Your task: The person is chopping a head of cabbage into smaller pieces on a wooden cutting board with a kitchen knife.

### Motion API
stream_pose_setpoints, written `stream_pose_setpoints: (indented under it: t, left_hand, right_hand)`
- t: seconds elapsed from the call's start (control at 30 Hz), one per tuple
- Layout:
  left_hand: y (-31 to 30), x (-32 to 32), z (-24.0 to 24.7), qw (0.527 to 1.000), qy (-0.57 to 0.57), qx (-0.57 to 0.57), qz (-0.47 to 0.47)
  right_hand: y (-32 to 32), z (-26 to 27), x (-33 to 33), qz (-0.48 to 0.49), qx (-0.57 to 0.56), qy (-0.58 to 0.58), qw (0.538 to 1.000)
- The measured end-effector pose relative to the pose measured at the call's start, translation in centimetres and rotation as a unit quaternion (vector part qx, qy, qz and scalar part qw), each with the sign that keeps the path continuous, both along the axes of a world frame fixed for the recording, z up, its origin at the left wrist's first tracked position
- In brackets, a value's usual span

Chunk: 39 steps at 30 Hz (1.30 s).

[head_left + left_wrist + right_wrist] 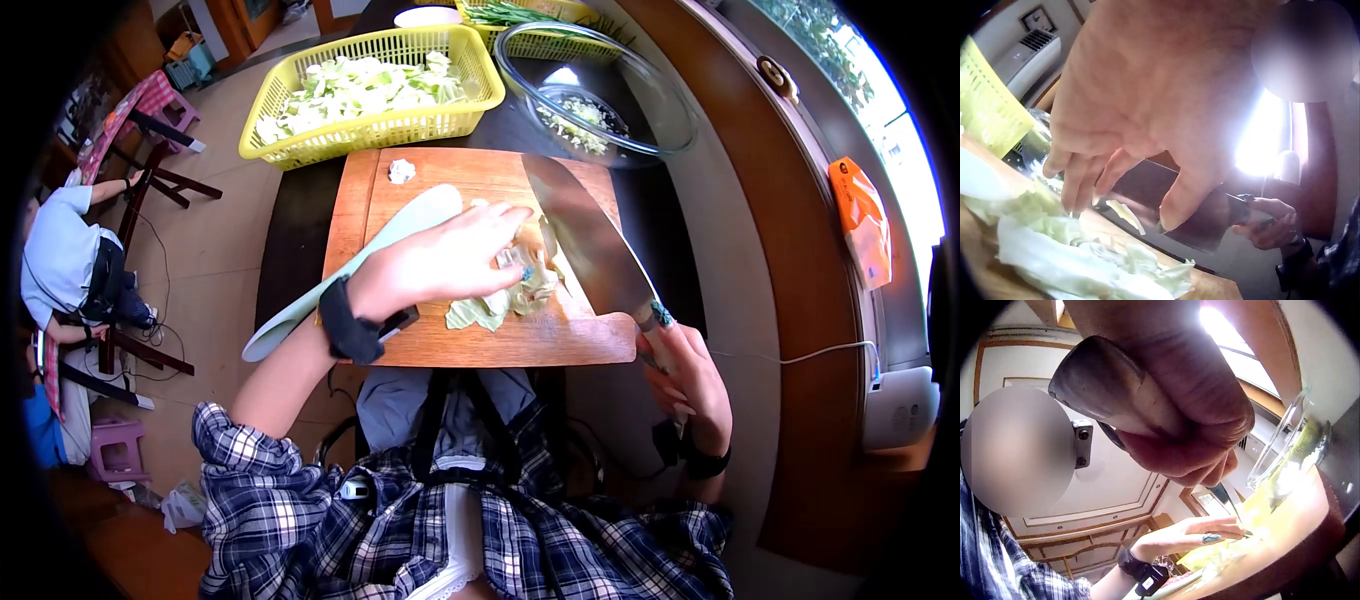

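Note:
My right hand (688, 385) grips the handle of a broad kitchen knife (590, 235), its blade slanting up across the right side of the wooden cutting board (480, 348). My left hand (450, 250) hangs over cabbage pieces (495, 308) in the middle of the board, fingers reaching toward the blade. In the left wrist view its fingers point down with the thumb apart, and a pale cabbage strip (1125, 215) lies against the blade between them. A long pale green flat object (400, 222) with a rounded end passes under my left wrist. The right wrist view shows the knife's handle (1100, 384) in my fist.
Behind the board stand a yellow basket (360, 132) of cut cabbage and a glass bowl (680, 140), with chopped white bits (580, 125) near it. A small white lump (401, 171) sits at the board's far left. Another person (75, 260) is at the left.

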<state>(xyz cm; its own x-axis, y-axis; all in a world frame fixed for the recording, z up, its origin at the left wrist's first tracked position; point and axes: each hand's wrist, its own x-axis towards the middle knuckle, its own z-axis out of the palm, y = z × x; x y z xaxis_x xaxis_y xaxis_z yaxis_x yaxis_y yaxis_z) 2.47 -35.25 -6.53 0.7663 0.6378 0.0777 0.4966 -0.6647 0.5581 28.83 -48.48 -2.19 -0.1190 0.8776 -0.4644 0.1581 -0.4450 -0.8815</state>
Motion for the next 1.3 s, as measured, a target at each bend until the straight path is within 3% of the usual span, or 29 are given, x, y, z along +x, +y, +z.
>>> stream_pose_setpoints:
  t: [0.07, 0.13, 0.37, 0.5, 0.63, 0.73, 0.8, 0.83, 0.93, 1.0, 1.07, 1.13, 1.17, 1.23, 1.3]
  left_hand:
    - [-1.3, 0.2, -0.3, 0.998, -0.037, 0.051, -0.007]
    - [-2.5, 0.7, 0.1, 0.978, -0.057, 0.201, 0.028]
    - [-3.3, 0.4, -0.1, 0.983, 0.012, 0.179, 0.029]
    - [-5.0, -0.8, 1.5, 0.979, -0.019, 0.195, 0.060]
    - [-8.1, -1.8, 2.5, 0.985, 0.016, 0.132, 0.108]
    - [-8.4, -2.3, 1.8, 0.982, 0.039, 0.119, 0.140]
    - [-8.2, -1.9, 1.5, 0.987, 0.010, 0.004, 0.161]
    - [-8.0, -1.5, 1.2, 0.987, 0.010, 0.002, 0.160]
    - [-6.9, -0.4, 0.9, 0.986, 0.031, 0.025, 0.162]
    - [-6.3, 0.1, 1.0, 0.969, 0.062, 0.174, 0.163]
    - [-6.0, 0.6, 1.7, 0.969, 0.083, 0.173, 0.156]
    - [-5.2, 1.2, 1.8, 0.952, 0.103, 0.277, 0.082]
    - [-4.8, 1.3, 1.5, 0.952, 0.102, 0.277, 0.079]
    - [-3.6, 1.6, 0.7, 0.955, 0.027, 0.287, -0.073]
    - [-2.5, 2.1, 0.6, 0.969, 0.032, 0.224, -0.102]
  right_hand:
    - [-0.2, -0.2, 0.5, -0.002, -0.005, 0.039, 0.999]
    - [-0.2, -0.6, 1.0, 0.021, -0.010, 0.071, 0.997]
    - [-0.6, -0.8, 1.5, 0.030, -0.024, 0.131, 0.991]
    - [-1.1, -0.3, 1.3, -0.015, -0.007, 0.029, 0.999]
    - [-1.5, -0.4, 0.3, -0.033, -0.009, -0.051, 0.998]
    - [-1.4, -0.7, -1.4, -0.049, -0.039, -0.035, 0.997]
    - [-0.9, -1.2, -2.5, -0.035, -0.011, -0.034, 0.999]
    - [-0.4, -1.5, -2.9, -0.023, 0.001, -0.032, 0.999]
    - [0.3, -1.7, -3.3, -0.017, 0.026, -0.037, 0.999]
    - [0.3, -1.6, -3.4, -0.024, 0.037, -0.043, 0.998]
    - [0.0, -1.2, -3.3, -0.065, 0.050, -0.043, 0.996]
    - [-0.4, -1.3, -2.9, -0.069, 0.055, -0.032, 0.996]
    - [-0.6, -1.3, -2.7, -0.066, 0.055, -0.032, 0.996]
    - [-0.9, -1.3, -2.3, -0.068, 0.056, -0.032, 0.996]
    - [-1.2, -1.6, -1.9, -0.051, 0.055, -0.044, 0.996]
